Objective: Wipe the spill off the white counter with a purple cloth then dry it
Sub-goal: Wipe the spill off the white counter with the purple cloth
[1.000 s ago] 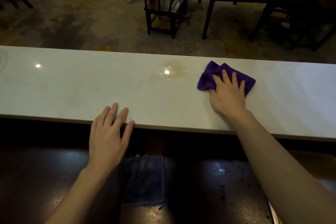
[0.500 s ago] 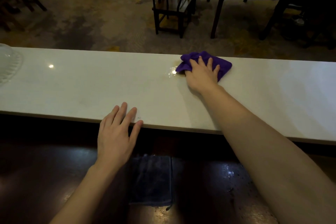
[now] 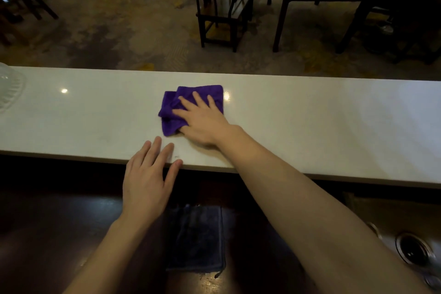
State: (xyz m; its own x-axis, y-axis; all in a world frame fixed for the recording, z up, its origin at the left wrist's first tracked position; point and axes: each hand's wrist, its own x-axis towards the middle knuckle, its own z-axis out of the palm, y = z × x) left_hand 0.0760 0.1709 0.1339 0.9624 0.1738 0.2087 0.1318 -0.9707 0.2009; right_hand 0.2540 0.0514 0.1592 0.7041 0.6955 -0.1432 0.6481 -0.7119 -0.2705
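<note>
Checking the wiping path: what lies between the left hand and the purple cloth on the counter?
Nothing: the head view shows only bare white counter between the left hand and the cloth, which the right hand presses flat.

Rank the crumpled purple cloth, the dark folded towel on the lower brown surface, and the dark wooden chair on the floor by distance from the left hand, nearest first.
From the left hand, resting at the near edge of the white counter:
1. Crumpled purple cloth, just beyond it, under the right hand.
2. Dark folded towel, below the counter, toward the person.
3. Dark wooden chair, on the floor past the counter.
</note>
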